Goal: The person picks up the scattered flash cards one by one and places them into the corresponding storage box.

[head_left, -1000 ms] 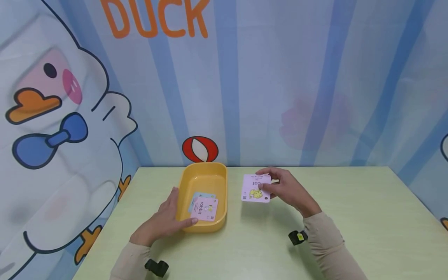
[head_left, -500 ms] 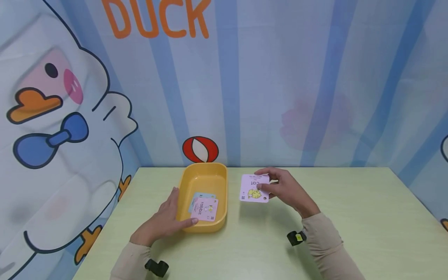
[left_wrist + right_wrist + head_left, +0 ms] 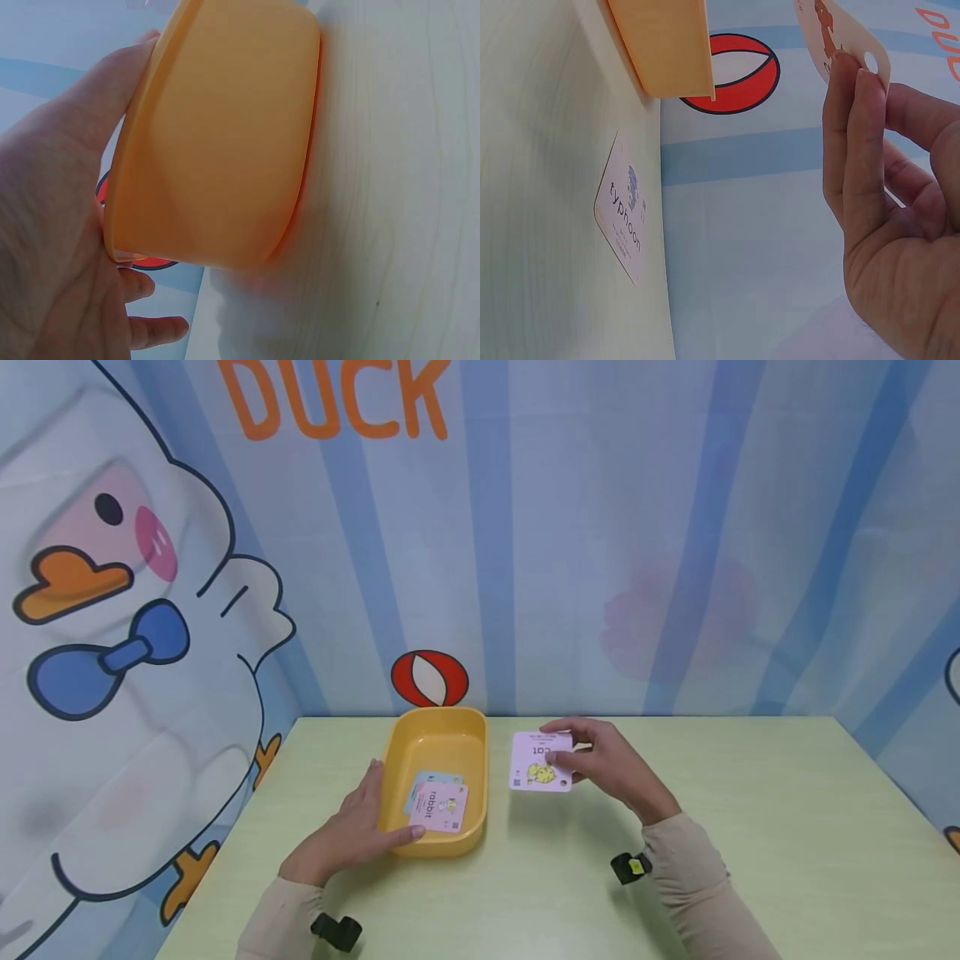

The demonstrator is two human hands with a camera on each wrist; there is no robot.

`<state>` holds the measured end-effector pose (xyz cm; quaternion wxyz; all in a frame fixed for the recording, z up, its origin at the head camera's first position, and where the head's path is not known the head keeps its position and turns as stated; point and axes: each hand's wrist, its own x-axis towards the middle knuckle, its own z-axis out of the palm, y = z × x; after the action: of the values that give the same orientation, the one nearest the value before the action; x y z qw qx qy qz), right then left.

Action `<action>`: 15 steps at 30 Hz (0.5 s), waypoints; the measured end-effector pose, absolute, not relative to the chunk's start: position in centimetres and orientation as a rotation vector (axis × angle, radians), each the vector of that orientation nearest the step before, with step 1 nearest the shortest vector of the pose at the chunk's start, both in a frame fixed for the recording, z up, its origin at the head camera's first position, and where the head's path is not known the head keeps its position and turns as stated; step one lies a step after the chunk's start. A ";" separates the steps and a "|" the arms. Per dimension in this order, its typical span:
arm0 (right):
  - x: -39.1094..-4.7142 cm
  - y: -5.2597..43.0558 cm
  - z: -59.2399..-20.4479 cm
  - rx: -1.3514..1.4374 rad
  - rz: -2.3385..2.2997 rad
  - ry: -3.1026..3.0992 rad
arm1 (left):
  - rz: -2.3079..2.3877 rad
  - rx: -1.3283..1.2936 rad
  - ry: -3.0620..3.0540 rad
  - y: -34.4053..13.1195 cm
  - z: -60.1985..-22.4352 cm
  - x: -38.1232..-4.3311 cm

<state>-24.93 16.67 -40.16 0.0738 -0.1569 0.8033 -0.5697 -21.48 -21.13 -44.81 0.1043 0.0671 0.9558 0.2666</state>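
My right hand (image 3: 617, 767) pinches a pink word card (image 3: 525, 758) by its edge, raised over the table right of a yellow plastic tub (image 3: 431, 747). "Cat" and a yellow cat picture face the head camera; the card's other side (image 3: 832, 30) shows a brown figure in the right wrist view. In the tub a pink "rabbit" card (image 3: 442, 818) partly covers a light blue card (image 3: 418, 783). My left hand (image 3: 341, 839) rests at the tub's near left corner, fingers straight along the left side, thumb over the near rim.
A "typhoon" card (image 3: 622, 217) lies on the table in the right wrist view, unseen in the head view. The pale table (image 3: 750, 843) ends at a blue striped backdrop (image 3: 570, 568) with a duck picture. Black wrist cameras (image 3: 632, 867) sit by the sleeves.
My right hand has moved slightly left with the cat card, a little closer to the tub. The left hand, the tub and the cards in it have kept their places.
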 end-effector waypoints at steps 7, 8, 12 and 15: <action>-25.1 16.3 -39.9 -0.440 -1.700 2.426 | 0.776 0.192 2.818 -21.1 -44.9 -21.5; -25.1 16.3 -39.9 -0.442 -1.699 2.426 | 0.776 0.191 2.818 -21.1 -44.9 -21.5; -25.1 16.2 -40.0 -0.454 -1.699 2.423 | 0.777 0.188 2.816 -21.1 -44.9 -21.5; -25.1 16.2 -40.2 -0.464 -1.698 2.419 | 0.781 0.183 2.811 -21.1 -44.9 -21.5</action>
<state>-25.12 16.16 -40.18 0.0752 -0.1547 0.8063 -0.5659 -21.50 -21.12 -44.87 0.1089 0.0622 0.9559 0.2656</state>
